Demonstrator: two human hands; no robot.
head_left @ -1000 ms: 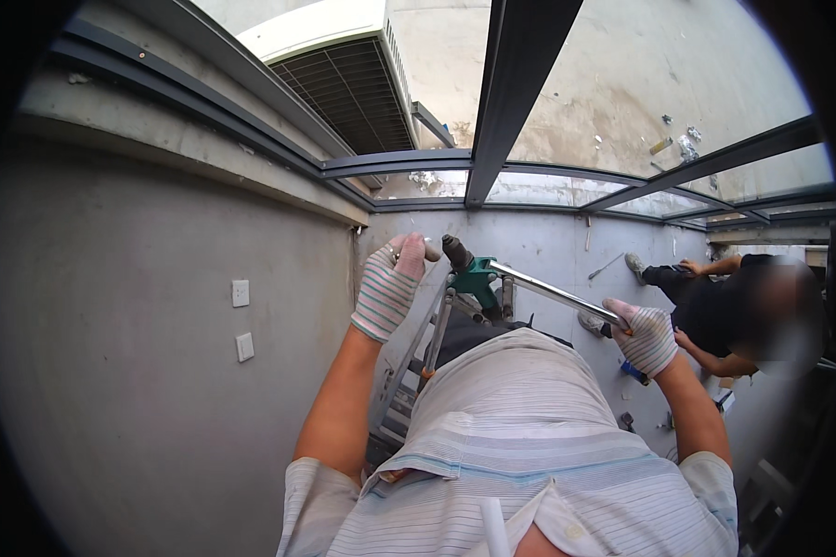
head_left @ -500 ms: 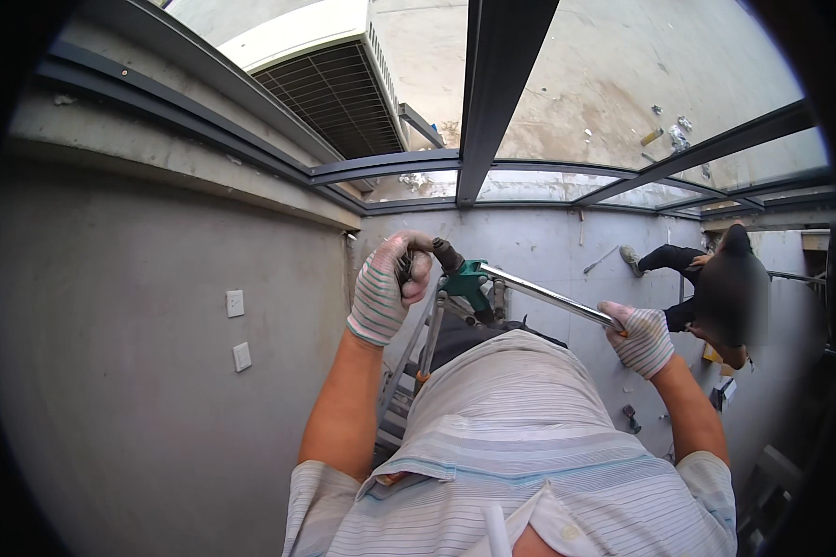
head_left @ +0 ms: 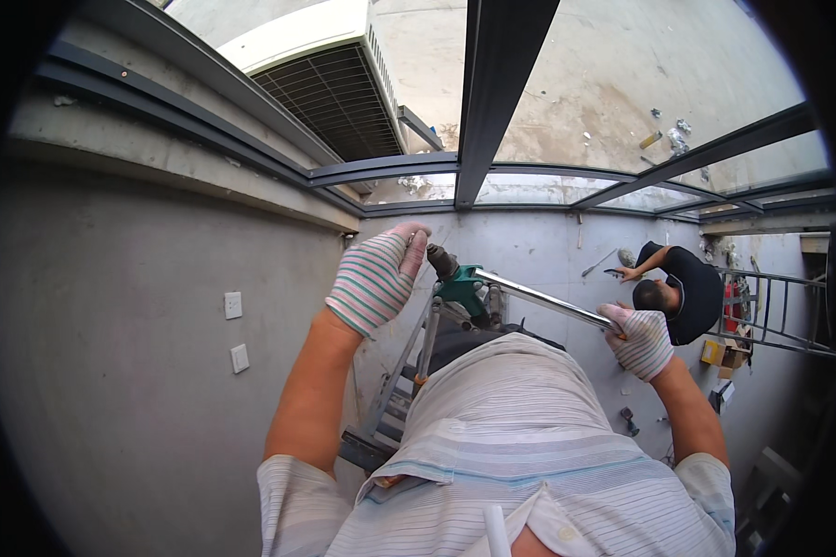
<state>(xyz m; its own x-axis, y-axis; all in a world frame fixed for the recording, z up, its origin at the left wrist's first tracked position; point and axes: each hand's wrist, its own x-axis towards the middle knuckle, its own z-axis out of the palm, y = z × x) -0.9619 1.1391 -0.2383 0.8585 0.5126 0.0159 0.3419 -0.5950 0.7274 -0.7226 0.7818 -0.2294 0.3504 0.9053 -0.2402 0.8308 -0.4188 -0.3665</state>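
Note:
My right hand (head_left: 643, 342), in a striped work glove, is wrapped round the end of a long silver handle of a green-headed lever hand riveter (head_left: 460, 290). The riveter's dark nose tilts up to the left, and its other handle (head_left: 427, 339) runs down toward my waist. My left hand (head_left: 376, 278), gloved alike, is raised just left of the nose. Its thumb and fingertips are pinched together slightly apart from the nose tip. Whatever they hold, if anything, is too small to make out.
Dark metal framing (head_left: 502, 84) crosses ahead, with an outdoor air-conditioner unit (head_left: 330, 88) beyond. A stepladder (head_left: 390, 408) stands below me. At right another person (head_left: 687, 292) bends low by a ladder (head_left: 776, 306) and cardboard boxes (head_left: 732, 357). A drill (head_left: 630, 420) lies on the floor.
My left hand has turned and shifted slightly up, its fingers now pinched by the nose. The right hand and riveter barely moved. The other person has bent over, reaching left.

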